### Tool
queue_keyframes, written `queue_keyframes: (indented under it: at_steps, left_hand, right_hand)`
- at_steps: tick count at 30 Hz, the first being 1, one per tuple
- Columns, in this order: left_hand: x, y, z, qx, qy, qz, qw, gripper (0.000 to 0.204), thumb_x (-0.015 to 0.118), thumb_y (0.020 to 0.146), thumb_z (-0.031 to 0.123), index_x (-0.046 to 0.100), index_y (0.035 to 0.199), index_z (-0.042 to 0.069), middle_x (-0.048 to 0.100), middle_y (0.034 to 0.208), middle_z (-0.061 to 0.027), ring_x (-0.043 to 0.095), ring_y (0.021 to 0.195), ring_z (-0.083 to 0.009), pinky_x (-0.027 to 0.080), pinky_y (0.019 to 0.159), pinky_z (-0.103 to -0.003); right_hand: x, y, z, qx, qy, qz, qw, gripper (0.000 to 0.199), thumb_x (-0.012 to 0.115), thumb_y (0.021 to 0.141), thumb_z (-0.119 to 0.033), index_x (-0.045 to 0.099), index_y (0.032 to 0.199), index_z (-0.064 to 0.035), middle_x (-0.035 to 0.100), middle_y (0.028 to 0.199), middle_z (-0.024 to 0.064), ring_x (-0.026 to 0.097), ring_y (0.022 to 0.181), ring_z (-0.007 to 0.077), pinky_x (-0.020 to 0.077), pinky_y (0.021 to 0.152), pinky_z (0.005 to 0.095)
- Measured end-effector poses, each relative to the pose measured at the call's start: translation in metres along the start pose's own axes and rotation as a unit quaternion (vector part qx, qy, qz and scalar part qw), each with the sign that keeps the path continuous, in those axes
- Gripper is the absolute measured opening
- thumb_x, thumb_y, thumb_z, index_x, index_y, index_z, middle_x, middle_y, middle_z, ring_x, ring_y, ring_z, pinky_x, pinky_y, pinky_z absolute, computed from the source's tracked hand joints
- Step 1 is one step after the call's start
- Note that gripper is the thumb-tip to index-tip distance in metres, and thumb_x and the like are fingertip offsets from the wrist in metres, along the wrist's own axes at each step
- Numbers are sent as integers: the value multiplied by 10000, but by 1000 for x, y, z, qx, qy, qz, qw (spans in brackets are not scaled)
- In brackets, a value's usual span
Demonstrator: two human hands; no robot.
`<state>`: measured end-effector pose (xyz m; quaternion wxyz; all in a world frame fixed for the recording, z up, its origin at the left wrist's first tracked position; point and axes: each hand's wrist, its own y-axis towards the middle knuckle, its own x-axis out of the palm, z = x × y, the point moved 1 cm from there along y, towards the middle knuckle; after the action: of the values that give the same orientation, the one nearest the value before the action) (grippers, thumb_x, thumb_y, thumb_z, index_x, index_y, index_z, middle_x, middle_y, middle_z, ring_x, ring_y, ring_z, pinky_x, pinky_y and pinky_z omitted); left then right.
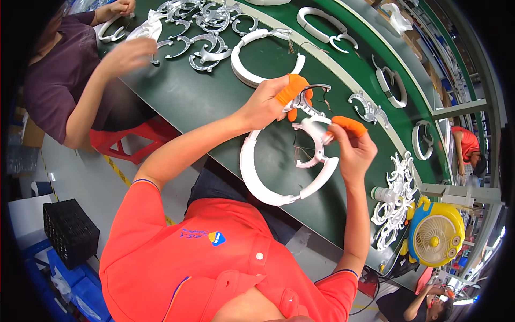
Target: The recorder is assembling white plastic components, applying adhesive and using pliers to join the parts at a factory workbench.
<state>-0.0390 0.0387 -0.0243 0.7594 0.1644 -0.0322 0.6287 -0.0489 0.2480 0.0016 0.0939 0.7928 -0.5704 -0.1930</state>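
My left hand [272, 101], orange covers on its fingertips, is closed round a silver-grey curved bracket [296, 104] with thin dark wires at its end. My right hand [353, 150], also with an orange fingertip cover, pinches a small white piece [321, 127] close to that bracket; the piece is smeared by motion. Below both hands a large white ring-shaped band [250, 167] lies at the table's near edge. A white curved part [321, 147] with thin wires sits at its right side. Beyond my left hand rests another white band [240, 65].
Silver-grey curved brackets [212, 40] are heaped at the far left of the green table [177, 102]. White curved parts [394, 206] and a yellow fan [435, 234] stand at right. More bands [322, 24] lie on the green strip beyond the rail. A co-worker's hand [129, 56] moves at left.
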Motion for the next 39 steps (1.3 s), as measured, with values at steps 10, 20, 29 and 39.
queue_keyframes:
  at_steps: [10,20,29,39]
  left_hand:
    - [-1,-1,-2,42,37,-3,998,243,423,947,180,558,1043,2,541,756,-19,458,561,-53,361,498,-185]
    - [-2,-4,-2,19,20,-4,1000,253,450,896,138,538,1081,-10,570,791,-61,486,597,-57,368,521,-179]
    - [-2,-3,-8,98,141,-8,985,286,549,832,7,517,1113,-30,589,941,-78,571,759,-103,476,676,-244]
    - [-2,-2,-7,95,130,36,986,223,578,819,22,570,1036,-33,627,927,-92,596,801,-139,487,723,-264]
  right_hand:
    - [21,1,3,42,-39,35,998,111,653,828,-18,627,903,59,649,748,81,621,629,108,502,584,206]
    - [30,1,-1,82,-3,80,993,140,664,835,-69,632,896,53,651,740,93,614,613,102,489,562,194]
    - [38,-4,4,67,26,127,989,129,651,839,-47,618,902,61,649,747,119,617,612,113,513,571,210]
    - [24,-3,17,20,-103,115,988,302,754,737,-41,563,962,25,611,791,60,588,648,95,478,576,199]
